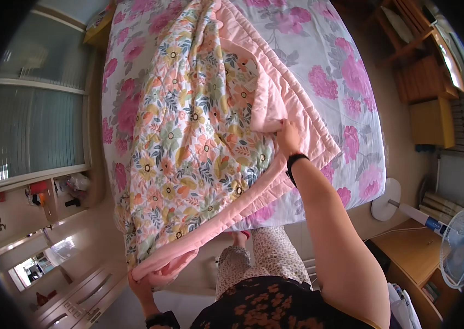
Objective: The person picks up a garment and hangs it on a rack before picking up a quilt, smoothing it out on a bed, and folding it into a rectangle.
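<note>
A quilt (195, 119) with a floral face and a pink underside lies bunched lengthwise over the bed. My right hand (288, 137) grips its pink border near the right side, where a flap is turned back. Low at the left, my left hand (139, 283) holds the near corner, off the bed's edge. Between my hands the pink edging runs in a slanting line. Part of the pink underside (306, 123) shows spread to the right. Beneath is a bed sheet (351, 82) printed with magenta flowers. My left fingers are mostly hidden by the fabric.
A white pedestal fan (462, 246) stands at the right, beside a wooden desk (413, 251). Wooden shelving (425, 78) lines the right wall. On the left is a cabinet with glass sliding doors (42, 115). A panelled door (80, 296) is at lower left.
</note>
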Demonstrator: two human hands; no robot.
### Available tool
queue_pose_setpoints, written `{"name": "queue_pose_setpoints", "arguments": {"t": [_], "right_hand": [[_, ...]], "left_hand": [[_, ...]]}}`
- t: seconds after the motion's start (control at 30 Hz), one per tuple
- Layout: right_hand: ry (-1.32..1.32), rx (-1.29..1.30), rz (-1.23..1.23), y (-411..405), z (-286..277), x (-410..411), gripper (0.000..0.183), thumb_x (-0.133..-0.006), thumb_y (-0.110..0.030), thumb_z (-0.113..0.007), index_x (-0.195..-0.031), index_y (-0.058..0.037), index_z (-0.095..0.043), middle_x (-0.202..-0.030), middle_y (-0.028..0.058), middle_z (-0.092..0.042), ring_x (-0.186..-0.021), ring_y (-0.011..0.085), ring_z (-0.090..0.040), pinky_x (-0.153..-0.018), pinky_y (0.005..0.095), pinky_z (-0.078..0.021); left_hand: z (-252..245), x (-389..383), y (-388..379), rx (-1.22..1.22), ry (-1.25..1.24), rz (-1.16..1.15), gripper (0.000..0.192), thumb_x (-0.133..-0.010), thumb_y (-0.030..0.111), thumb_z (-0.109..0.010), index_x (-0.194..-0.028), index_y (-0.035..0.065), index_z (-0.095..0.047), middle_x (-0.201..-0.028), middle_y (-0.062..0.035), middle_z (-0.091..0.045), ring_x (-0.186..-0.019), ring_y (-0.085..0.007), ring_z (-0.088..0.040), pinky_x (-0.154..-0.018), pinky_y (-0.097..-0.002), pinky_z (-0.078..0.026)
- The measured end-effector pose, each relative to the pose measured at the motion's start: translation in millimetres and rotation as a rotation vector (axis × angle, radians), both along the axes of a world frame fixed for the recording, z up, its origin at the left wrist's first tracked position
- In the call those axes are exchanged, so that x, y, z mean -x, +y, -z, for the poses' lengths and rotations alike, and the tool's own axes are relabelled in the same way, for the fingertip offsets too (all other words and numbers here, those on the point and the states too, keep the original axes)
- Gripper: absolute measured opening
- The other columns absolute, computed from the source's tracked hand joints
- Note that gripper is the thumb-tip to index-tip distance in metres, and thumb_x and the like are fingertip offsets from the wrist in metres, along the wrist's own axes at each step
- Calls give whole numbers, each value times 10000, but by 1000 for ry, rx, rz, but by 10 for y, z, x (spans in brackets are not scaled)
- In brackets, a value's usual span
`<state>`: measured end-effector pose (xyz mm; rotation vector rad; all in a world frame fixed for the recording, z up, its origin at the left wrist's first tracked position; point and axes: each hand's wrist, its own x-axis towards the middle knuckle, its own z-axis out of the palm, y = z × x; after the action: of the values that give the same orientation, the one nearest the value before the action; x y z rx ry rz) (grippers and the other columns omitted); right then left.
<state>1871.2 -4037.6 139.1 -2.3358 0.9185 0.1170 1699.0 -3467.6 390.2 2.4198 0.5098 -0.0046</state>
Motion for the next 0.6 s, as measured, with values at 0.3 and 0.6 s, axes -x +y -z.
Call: {"name": "queue_pose_setpoints", "arguments": {"t": [0.3,0.6], "right_hand": [[-403,-389,895,-346,699,1115,345,-843,-226,-449,-1023,38,-580,-884,208,-624,-882,324,-591,-772,353,-443],[-466,-525,928,-214,633,1385,503,-714,-307,-739,-1007,51,-542,-937,98,-583,-799,185,-554,-690,338,-455]], "left_hand": [[-133,13,377,-75,17,-393,370,-786,194,-538,-1078,-33,-532,-988,-152,-581,-865,-245,-562,-777,-328,-454],[-74,147,593,-108,-6,-436,366,-782,183,-522,-1052,-63,-522,-1001,-174,-573,-865,-246,-560,-773,-323,-454]]}}
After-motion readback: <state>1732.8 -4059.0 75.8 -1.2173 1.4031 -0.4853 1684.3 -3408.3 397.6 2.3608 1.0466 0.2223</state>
